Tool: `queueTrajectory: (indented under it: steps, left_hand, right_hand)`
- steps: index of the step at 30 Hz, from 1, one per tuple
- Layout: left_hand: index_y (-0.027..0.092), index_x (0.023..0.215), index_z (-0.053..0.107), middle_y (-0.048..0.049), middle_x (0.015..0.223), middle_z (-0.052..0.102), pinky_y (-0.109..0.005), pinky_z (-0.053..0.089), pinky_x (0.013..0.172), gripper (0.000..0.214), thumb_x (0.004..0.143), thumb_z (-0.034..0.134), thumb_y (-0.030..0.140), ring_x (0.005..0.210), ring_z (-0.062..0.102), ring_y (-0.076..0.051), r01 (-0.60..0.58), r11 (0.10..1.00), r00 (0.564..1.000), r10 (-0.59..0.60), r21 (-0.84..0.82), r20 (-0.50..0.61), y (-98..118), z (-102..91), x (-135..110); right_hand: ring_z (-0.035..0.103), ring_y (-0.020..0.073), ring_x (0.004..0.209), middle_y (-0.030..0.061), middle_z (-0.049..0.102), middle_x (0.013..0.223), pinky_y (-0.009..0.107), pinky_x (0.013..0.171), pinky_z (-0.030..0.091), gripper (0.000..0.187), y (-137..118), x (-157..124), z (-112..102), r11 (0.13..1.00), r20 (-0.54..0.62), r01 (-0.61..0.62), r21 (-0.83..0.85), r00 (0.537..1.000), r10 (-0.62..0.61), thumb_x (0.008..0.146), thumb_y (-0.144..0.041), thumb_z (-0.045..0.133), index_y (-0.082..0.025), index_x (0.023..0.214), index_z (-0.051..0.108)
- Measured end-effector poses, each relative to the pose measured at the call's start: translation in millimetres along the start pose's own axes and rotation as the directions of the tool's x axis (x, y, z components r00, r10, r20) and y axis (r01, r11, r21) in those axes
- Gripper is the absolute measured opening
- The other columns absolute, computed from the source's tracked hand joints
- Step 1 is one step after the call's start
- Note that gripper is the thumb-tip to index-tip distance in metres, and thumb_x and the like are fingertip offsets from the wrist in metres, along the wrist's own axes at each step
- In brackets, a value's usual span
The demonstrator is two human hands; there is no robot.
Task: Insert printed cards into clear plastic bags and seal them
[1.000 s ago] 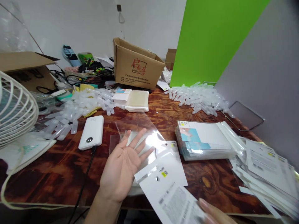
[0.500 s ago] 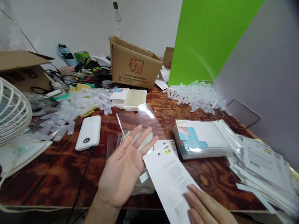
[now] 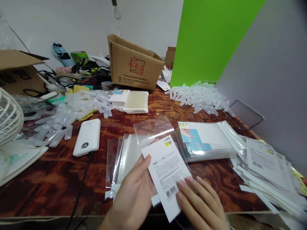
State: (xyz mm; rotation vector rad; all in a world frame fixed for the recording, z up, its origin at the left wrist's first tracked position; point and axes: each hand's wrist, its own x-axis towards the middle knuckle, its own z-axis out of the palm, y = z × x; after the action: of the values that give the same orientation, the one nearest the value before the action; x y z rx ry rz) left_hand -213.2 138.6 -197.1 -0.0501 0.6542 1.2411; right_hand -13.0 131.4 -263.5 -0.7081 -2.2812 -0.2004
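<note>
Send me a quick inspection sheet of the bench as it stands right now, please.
Surface: glossy wood-grain tabletop.
Job's things: white barcode card over clear plastic bags; stack of packaged cards beside them.
Clutter: translucent plastic tubes, cardboard box.
Hands: left hand thumb on the card; right hand fingers on its lower edge.
Cables: black cable at power bank.
Surroundings: green panel, fan guard.
</note>
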Motion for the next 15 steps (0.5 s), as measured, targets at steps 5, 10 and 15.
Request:
queueTrajectory:
  steps: [5,10,15]
  left_hand:
    - [0.024,0.134,0.056,-0.0077,0.122,0.071,-0.042,0.041,0.109,0.041,0.093,0.056,0.024,0.118,0.063,-0.024,0.078,0.997,0.994,-0.08,0.027,0.079,-24.4,-7.9,-7.0]
    - [0.027,0.12,0.067,-0.006,0.119,0.073,-0.036,0.043,0.106,0.03,0.092,0.058,0.024,0.112,0.067,-0.022,0.107,0.988,0.986,-0.12,0.111,0.112,-25.7,-11.0,-12.7]
    - [0.031,0.12,0.068,-0.0045,0.121,0.071,-0.033,0.048,0.098,0.034,0.088,0.061,0.04,0.11,0.066,-0.023,0.07,0.92,0.987,-0.121,0.385,0.109,-22.4,-13.5,-16.5]
  right_hand:
    - [0.054,0.0244,0.122,0.0083,0.058,0.132,0.039,0.092,0.053,0.022,5.2,23.7,-1.9,0.96,-0.103,-0.217,0.179,0.966,0.238,0.086,-0.009,0.06,-0.023,0.101,0.069]
    - [0.05,0.0277,0.128,0.0141,0.042,0.147,0.047,0.099,0.052,0.033,-2.3,24.6,-4.8,0.846,-0.002,-0.452,0.284,0.882,0.472,0.088,-0.027,0.064,-0.021,0.121,0.06]
    - [0.068,0.0177,0.102,0.0051,0.065,0.117,0.022,0.082,0.06,0.038,0.3,11.9,-20.3,0.86,-0.023,-0.437,0.264,0.888,0.459,0.086,-0.021,0.068,-0.021,0.123,0.061]
